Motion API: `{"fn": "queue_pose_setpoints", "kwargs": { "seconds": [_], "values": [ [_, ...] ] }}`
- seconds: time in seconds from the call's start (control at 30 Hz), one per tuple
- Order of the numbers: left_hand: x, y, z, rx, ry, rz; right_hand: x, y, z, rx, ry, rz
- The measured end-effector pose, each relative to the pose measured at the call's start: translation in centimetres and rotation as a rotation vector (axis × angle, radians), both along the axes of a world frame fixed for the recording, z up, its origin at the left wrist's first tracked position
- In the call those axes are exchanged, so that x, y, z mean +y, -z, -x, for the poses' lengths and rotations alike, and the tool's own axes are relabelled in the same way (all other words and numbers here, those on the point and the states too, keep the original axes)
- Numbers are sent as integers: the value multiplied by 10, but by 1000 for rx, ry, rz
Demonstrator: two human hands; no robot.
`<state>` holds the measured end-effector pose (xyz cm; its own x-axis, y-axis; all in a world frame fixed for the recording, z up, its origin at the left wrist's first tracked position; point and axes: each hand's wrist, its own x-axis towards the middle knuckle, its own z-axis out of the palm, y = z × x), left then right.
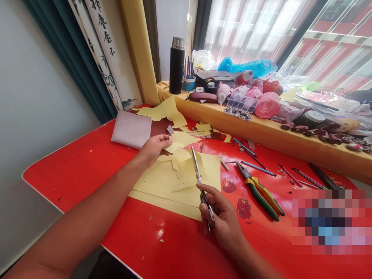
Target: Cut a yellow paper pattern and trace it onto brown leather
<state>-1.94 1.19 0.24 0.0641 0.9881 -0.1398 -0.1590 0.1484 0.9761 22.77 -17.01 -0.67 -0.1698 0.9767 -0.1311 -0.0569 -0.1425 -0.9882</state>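
My right hand grips a pair of steel scissors, their blades pointing up and away from me, into a cut edge of a pale yellow sheet. The sheet lies on the red table and has a ragged, torn-looking upper part. My left hand pinches a yellow flap of this material at the far side. Just behind that hand lie a mauve sheet and a dark brown piece.
Yellow offcuts and a ruler lie beyond the sheet. To the right are green-and-yellow-handled pliers and several thin tools. A window ledge holds a black flask, a pen cup, a compartment box and plastic bags.
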Motion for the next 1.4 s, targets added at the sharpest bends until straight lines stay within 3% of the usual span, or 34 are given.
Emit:
{"fn": "queue_pose_setpoints", "kwargs": {
  "seconds": [0.13, 0.3, 0.57, 0.73, 0.97, 1.23, 1.4],
  "values": [
    [-9, -3, -10, -85, 68, 84, 6, 0, -1, -8, 151, -16],
    [-27, -8, -25, -168, 247, 219, 16, 1, -7, 0, 314, -15],
    [-56, -9, -47, -216, 572, 333, 23, 2, -8, 53, 345, 12],
    [-69, -12, -54, -244, 699, 338, 24, 5, -8, 111, 375, 35],
    [-70, -12, -52, -228, 713, 335, 27, 6, -12, 126, 430, -1],
    [-71, -11, -55, -152, 733, 310, 25, 3, -10, 120, 378, -33],
    [-68, -8, -55, -100, 679, 280, 24, 3, -11, 125, 448, -58]
  ]
}}
